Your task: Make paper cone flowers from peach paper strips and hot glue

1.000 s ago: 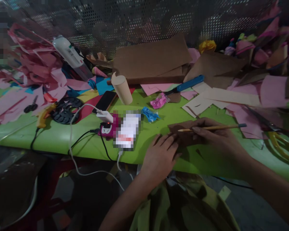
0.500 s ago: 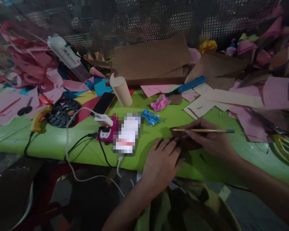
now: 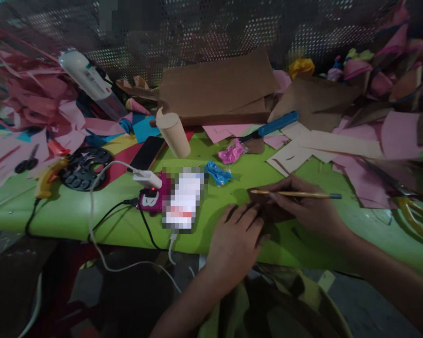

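Observation:
A pencil point(image 3: 315, 195) lies almost level across my right hand point(image 3: 305, 206), gripped between thumb and fingers, its pointed end to the left. Under both hands is a small dark brown piece of paper or card point(image 3: 280, 213), mostly covered by them. My left hand point(image 3: 234, 241) rests palm down with its fingers stretched over the left side of this piece. Left of that hand a lit phone point(image 3: 183, 199), its screen blurred out, is plugged into a white cable. Crumpled blue plastic point(image 3: 218, 173) and pink plastic point(image 3: 231, 151) sit just beyond my hands.
A cardboard tube point(image 3: 175, 136), a blue-handled cutter point(image 3: 278, 123) and a brown cardboard box point(image 3: 215, 89) stand or lie farther back. Yellow-handled scissors point(image 3: 407, 211) are at the right. A yellow glue gun point(image 3: 51, 177) and a magenta power socket point(image 3: 158, 199) with cables occupy the left.
The view has shifted slightly, so the things at the left sit a little farther left. Both hands and the pencil keep nearly the same pose.

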### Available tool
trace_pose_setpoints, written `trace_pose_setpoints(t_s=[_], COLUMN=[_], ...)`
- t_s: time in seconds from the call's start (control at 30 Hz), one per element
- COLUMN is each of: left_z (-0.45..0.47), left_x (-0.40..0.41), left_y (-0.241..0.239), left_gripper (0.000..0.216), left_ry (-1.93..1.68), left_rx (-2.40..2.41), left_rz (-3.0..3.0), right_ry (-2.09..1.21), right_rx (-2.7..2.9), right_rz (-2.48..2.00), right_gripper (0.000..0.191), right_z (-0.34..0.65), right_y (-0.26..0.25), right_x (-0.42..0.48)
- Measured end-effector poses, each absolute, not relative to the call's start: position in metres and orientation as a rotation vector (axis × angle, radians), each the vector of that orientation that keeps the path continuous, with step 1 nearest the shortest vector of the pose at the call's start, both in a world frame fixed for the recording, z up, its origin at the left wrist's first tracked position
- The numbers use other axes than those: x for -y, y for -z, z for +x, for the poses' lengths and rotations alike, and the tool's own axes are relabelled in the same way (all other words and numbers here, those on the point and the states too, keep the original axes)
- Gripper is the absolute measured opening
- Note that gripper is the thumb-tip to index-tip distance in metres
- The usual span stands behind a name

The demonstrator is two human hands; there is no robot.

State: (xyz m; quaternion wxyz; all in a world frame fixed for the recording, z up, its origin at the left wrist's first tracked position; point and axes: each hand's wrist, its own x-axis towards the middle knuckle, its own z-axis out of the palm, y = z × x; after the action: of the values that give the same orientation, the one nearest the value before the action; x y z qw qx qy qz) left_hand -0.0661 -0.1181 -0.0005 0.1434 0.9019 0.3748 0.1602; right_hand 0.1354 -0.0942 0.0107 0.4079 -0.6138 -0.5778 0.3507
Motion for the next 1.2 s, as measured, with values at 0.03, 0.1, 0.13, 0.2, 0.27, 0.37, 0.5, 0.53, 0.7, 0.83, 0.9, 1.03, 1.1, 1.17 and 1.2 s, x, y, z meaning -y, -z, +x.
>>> trace_pose_setpoints(t_s=[0.03,0.1,0.13,0.2,0.27,0.37,0.5,0.53,0.7,0.83,0.9,1.03,1.1,1.17,1.2], left_z=[-0.066,-0.067,-0.067,-0.068,-0.068,-0.069,-0.069,-0.070,-0.070,-0.070,-0.070,-0.070,-0.070,-0.070,-0.070], left_x=[0.118,0.118,0.117,0.117,0.117,0.117,0.117,0.117,0.117,0.116,0.116,0.116,0.116,0.116,0.116], left_y=[0.000,0.000,0.000,0.000,0.001,0.001,0.002,0.002,0.002,0.002,0.003,0.002,0.002,0.002,0.002], left_gripper=[0.036,0.036,0.036,0.037,0.037,0.037,0.038,0.038,0.040,0.039,0.039,0.039,0.039,0.038,0.038], left_ry=[-0.463,-0.458,-0.455,-0.456,-0.462,-0.479,-0.493,-0.489,-0.470,-0.492,-0.509,-0.506,-0.501,-0.502,-0.500], left_rx=[-1.080,-1.074,-1.072,-1.071,-1.073,-1.078,-1.080,-1.080,-1.095,-1.096,-1.093,-1.093,-1.095,-1.096,-1.094], left_rz=[2.601,2.604,2.608,2.616,2.619,2.614,2.598,2.600,2.624,2.614,2.611,2.609,2.606,2.607,2.609], right_ry=[-0.860,-0.824,-0.819,-0.829,-0.830,-0.787,-0.727,-0.700,-0.587,-0.604,-0.601,-0.556,-0.555,-0.572,-0.585], right_rx=[1.457,1.436,1.416,1.368,1.337,1.317,1.300,1.299,1.286,1.245,1.229,1.230,1.230,1.207,1.198], right_rz=[-1.560,-1.582,-1.592,-1.604,-1.614,-1.664,-1.694,-1.697,-1.719,-1.715,-1.710,-1.705,-1.700,-1.682,-1.665], right_gripper=[0.021,0.019,0.019,0.019,0.020,0.019,0.019,0.018,0.018,0.019,0.021,0.019,0.016,0.015,0.016], right_z=[0.137,0.140,0.142,0.146,0.150,0.158,0.167,0.169,0.176,0.180,0.181,0.180,0.178,0.175,0.173], right_y=[-0.011,-0.012,-0.013,-0.014,-0.015,-0.014,-0.012,-0.012,-0.009,-0.005,-0.004,-0.008,-0.012,-0.017,-0.019], right_x=[0.094,0.094,0.095,0.096,0.098,0.100,0.101,0.101,0.100,0.101,0.101,0.102,0.102,0.103,0.103])
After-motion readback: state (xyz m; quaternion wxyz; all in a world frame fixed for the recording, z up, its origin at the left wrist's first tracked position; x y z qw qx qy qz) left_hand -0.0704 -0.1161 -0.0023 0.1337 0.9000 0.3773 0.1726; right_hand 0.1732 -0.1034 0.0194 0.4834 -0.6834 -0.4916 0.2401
